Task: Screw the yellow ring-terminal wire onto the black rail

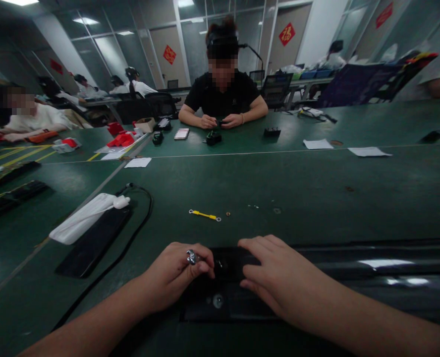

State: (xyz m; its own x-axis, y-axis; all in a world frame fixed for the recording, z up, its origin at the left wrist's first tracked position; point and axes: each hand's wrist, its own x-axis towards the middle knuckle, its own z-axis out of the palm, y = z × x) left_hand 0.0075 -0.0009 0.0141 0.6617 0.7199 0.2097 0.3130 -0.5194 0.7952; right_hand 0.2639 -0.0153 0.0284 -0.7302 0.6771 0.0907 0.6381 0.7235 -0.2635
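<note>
A long glossy black part point(339, 292) lies along the table's near edge and runs off to the right. At its left end my left hand point(179, 275) has its fingers pressed together; a shiny metal piece point(192, 257) shows between thumb and index finger. My right hand point(275, 277) rests on top of the black part with its fingers apart. A round metal fitting point(218, 300) sits on the part below and between my hands. Beyond them lie a yellow strap with ring ends point(204, 214) and a small brass-coloured nut point(228, 213).
On the left are a white object point(84, 218), a black flat slab point(93, 243) and a black cable point(131, 243). Across the green table point(264, 178) sits a person point(223, 94) handling a small black part. White papers point(368, 151) lie further back.
</note>
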